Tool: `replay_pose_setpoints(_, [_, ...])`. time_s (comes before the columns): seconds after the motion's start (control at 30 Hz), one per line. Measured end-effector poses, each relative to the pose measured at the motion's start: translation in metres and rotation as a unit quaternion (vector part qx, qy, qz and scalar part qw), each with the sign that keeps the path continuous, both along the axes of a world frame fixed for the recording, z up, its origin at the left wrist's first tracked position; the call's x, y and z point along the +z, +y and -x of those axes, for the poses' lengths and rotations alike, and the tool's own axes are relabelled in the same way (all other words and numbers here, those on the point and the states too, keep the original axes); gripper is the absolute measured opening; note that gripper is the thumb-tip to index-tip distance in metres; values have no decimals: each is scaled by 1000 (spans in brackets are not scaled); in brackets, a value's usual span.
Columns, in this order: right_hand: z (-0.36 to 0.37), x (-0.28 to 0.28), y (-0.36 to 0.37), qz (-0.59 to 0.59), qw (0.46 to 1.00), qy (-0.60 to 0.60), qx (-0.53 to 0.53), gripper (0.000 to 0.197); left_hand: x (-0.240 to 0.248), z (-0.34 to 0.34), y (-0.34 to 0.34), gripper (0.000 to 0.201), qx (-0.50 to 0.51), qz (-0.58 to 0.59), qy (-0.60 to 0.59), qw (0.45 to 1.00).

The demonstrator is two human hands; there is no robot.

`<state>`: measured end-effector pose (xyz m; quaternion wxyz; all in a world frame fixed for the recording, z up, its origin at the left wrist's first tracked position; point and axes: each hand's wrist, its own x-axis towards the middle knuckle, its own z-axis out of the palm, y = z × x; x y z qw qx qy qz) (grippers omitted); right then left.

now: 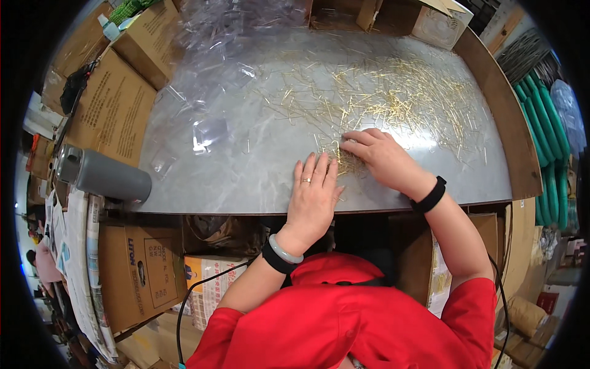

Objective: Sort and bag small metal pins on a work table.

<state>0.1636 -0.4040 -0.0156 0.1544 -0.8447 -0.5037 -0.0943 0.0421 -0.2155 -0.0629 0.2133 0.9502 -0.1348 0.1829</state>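
My left hand lies flat near the table's front edge, its fingers stretched out beside a small cluster of thin gold wire pieces. Some of these wires have bent, hook-like ends. From the right, my right hand reaches to the same cluster, fingers apart and slightly bent, its fingertips at the wires. I see nothing gripped in either hand, though the undersides of the fingers are hidden. A wide, loose spread of the same gold wires covers the right and far part of the grey tabletop.
Clear plastic pieces are heaped at the back left. A grey bottle lies tilted at the left edge, by cardboard boxes. A brown board walls the right side. An open cardboard box stands at the back.
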Motion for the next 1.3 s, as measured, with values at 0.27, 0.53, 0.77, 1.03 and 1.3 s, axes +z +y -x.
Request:
replay_pose_setpoints(0.27, [18, 2, 10, 8, 981, 54, -184, 37, -4, 0, 2, 54, -8, 1, 3, 1000])
replay_pose_setpoints(0.53, [40, -6, -5, -10, 993, 100, -60, 40, 5, 4, 6, 82, -30, 68, 16, 997])
replay_pose_setpoints(0.77, [24, 5, 11, -14, 989, 43, -139, 26, 2, 3, 6, 74, -30, 27, 20, 999])
replay_pose_setpoints(1.03, [7, -6, 6, 30, 990, -3, -137, 34, 5, 4, 2, 65, -25, 20, 18, 999])
replay_pose_setpoints(1.3, [50, 6, -10, 32, 986, 67, -148, 55, 5, 4, 7, 59, -74, 1, 17, 997])
